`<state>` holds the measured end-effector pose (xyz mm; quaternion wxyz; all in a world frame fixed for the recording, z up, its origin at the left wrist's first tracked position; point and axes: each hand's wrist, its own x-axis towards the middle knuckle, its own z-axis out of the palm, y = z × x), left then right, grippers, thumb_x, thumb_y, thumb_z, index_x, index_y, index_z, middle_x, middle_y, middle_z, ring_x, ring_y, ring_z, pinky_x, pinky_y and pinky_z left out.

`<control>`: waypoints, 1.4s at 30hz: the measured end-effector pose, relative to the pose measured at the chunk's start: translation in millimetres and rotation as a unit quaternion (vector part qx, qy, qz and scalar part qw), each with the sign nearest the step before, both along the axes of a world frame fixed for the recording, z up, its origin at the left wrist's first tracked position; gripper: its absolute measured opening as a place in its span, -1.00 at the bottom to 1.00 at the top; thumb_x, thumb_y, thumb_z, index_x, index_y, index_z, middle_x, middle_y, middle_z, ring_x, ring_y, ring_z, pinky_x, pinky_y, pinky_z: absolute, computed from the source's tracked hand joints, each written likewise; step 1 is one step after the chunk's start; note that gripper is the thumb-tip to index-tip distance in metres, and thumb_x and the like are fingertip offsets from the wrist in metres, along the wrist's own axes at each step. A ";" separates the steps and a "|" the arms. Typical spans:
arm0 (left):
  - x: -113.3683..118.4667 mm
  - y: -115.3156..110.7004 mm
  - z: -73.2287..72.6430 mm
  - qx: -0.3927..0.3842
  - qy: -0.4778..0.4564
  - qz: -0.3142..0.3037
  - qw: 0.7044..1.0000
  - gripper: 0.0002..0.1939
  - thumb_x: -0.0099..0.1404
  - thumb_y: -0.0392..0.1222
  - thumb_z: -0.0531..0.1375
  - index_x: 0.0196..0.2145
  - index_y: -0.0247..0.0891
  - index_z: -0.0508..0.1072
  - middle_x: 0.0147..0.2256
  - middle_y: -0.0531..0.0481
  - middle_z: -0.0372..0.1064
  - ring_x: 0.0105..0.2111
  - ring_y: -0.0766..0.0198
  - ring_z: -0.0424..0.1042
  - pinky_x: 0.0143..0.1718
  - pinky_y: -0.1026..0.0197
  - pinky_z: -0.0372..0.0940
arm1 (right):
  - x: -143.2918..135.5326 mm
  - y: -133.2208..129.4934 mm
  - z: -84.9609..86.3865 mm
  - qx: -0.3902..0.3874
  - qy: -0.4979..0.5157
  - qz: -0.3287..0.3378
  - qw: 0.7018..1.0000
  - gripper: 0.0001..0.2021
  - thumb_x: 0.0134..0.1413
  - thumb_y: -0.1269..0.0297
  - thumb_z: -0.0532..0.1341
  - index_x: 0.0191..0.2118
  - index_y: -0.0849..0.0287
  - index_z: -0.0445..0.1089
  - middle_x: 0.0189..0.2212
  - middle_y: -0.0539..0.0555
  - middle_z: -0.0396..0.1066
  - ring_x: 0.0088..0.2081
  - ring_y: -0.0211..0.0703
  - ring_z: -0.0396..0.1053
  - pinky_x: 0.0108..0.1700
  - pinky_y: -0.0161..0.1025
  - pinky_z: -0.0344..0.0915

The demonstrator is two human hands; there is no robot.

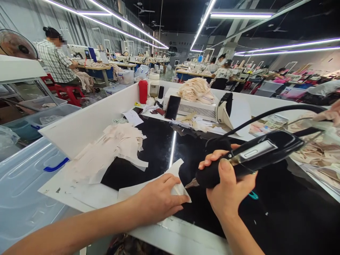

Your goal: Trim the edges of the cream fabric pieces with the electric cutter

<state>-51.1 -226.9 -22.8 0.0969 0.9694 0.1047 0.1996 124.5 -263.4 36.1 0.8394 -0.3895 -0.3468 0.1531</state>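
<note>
My left hand (pixel 162 194) presses on a pale fabric piece (pixel 174 171) at the front of the black table surface (pixel 156 141), its fingers bent over the piece's narrow end. My right hand (pixel 231 187) is wrapped round a black corded hand tool (pixel 255 154) with a silver panel on its side. The tool's pointed metal tip (pixel 191 183) meets the fabric's edge just beside my left fingertips. Beyond my left hand lies a loose pile of similar pale pieces (pixel 117 145). A small teal object (pixel 253 195) shows partly behind my right wrist.
A white box (pixel 198 109) bears folded cloth (pixel 196 88) at the back, beside a phone (pixel 172 107) and a red cup (pixel 142 91). The tool's black cord (pixel 265 118) arches right, near another hand (pixel 332 114). White boards (pixel 92 120) edge the table. A person (pixel 57 58) sits at far left.
</note>
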 end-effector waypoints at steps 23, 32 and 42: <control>-13.4 -1.1 2.7 0.018 0.008 0.004 1.000 -0.69 0.50 -0.06 0.29 0.09 -0.27 0.49 0.08 -0.22 0.44 0.09 0.01 0.47 0.17 0.00 0.44 | -5.5 -20.1 -1.8 -0.017 -0.026 0.010 0.999 -0.58 0.07 0.23 0.48 0.00 0.04 0.36 -0.42 -0.09 0.46 -0.49 -0.20 0.42 -0.49 -0.22 0.45; -14.3 1.6 0.7 0.025 0.005 -0.006 1.000 -0.66 0.52 -0.04 0.26 0.14 -0.25 0.51 0.12 -0.23 0.43 0.14 -0.01 0.44 0.27 0.00 0.36 | -8.8 -9.6 5.2 -0.003 0.003 0.003 1.000 -0.56 0.01 0.25 0.50 -0.01 0.05 0.37 -0.44 -0.11 0.46 -0.50 -0.22 0.40 -0.50 -0.24 0.45; -13.1 6.1 -3.4 0.016 0.010 -0.009 1.000 -0.62 0.53 0.05 0.24 0.15 -0.20 0.52 0.16 -0.32 0.39 0.16 -0.10 0.43 0.24 -0.13 0.36 | -11.5 -3.7 2.9 -0.020 -0.008 0.006 1.000 -0.55 0.04 0.23 0.50 0.02 0.04 0.35 -0.43 -0.11 0.48 -0.50 -0.23 0.41 -0.49 -0.24 0.46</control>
